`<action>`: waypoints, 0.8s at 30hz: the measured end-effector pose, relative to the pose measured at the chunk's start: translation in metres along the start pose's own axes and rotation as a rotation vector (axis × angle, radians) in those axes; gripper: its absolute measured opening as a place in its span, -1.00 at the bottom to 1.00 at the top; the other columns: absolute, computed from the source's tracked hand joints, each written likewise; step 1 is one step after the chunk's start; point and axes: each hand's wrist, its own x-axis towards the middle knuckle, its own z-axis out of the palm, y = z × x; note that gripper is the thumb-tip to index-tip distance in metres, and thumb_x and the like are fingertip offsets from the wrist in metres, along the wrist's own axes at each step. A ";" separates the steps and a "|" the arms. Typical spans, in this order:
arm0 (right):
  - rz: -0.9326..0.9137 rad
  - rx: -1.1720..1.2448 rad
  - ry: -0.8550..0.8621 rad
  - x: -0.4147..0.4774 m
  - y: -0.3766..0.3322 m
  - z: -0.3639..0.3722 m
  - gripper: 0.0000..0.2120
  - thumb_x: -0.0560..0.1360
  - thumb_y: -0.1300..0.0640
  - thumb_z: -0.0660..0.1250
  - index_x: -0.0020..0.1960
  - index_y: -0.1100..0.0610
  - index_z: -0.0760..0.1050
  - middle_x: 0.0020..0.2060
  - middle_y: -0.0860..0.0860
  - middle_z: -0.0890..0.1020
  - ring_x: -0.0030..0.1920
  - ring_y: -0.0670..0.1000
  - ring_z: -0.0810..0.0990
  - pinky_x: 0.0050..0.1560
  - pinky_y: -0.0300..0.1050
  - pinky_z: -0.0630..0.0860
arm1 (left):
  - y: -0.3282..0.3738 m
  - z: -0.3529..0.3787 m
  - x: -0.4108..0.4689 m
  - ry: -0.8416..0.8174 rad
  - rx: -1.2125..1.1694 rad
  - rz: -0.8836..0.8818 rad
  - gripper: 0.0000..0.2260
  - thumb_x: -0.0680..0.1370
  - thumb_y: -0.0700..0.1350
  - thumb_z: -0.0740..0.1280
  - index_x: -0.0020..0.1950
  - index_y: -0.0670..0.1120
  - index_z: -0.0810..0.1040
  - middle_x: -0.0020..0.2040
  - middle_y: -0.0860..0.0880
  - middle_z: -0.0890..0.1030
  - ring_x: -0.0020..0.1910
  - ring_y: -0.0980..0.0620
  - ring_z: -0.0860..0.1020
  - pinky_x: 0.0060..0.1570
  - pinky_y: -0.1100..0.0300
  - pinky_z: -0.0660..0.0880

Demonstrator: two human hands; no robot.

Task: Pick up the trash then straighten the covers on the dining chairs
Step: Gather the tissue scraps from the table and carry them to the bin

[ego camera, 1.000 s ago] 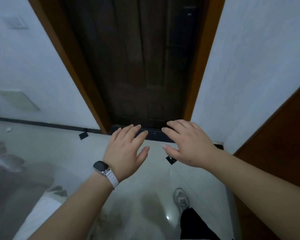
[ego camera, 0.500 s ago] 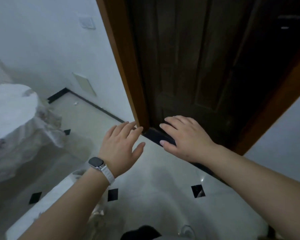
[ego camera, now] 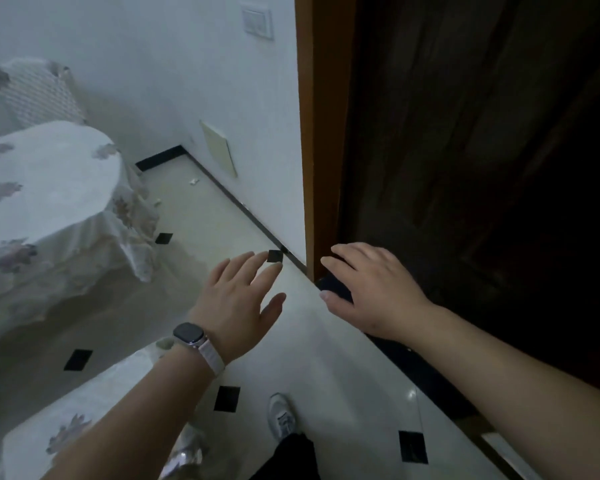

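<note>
Bare skin, both hands spread flat and empty: left hand (ego camera: pixel 238 299) (a watch (ego camera: pixel 187 335) on its wrist) beside right hand (ego camera: pixel 371 289), over pale floor (ego camera: pixel 326 358) by a dark door (ego camera: pixel 465 168). Trash (ego camera: pixel 193 181) lies well ahead at the wall, another scrap (ego camera: pixel 157 202) near the covered chair (ego camera: pixel 49 188).

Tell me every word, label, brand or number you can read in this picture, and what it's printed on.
None can be read.
Smartwatch on the left wrist: its screen is dark, no digits or brand showing.
Wall switch plate: plain, no lettering visible.
Cream panel low on the wall: blank.
Sneaker: any marking is too small and blurred to read.
Chair covers: only a flower pattern, no text.
</note>
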 end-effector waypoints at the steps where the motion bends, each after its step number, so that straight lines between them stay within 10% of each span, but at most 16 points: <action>1: -0.002 -0.010 0.000 0.019 0.002 0.000 -0.46 0.59 -0.27 0.03 0.49 -0.04 0.24 0.46 -0.05 0.31 0.45 0.00 0.22 0.43 -0.01 0.16 | -0.016 0.007 0.011 0.001 -0.006 -0.010 -0.61 0.52 0.10 0.25 0.29 -0.04 0.47 0.28 -0.13 0.55 0.25 -0.20 0.52 0.20 -0.18 0.47; 24: -0.322 -0.006 0.008 0.421 -0.076 0.018 -0.37 0.50 -0.28 -0.05 0.41 0.04 0.37 0.39 0.02 0.41 0.39 0.07 0.33 0.35 0.03 0.26 | -0.323 0.047 0.148 0.032 0.072 -0.373 -0.59 0.49 0.13 0.22 0.26 -0.03 0.53 0.27 -0.10 0.55 0.24 -0.17 0.49 0.19 -0.10 0.44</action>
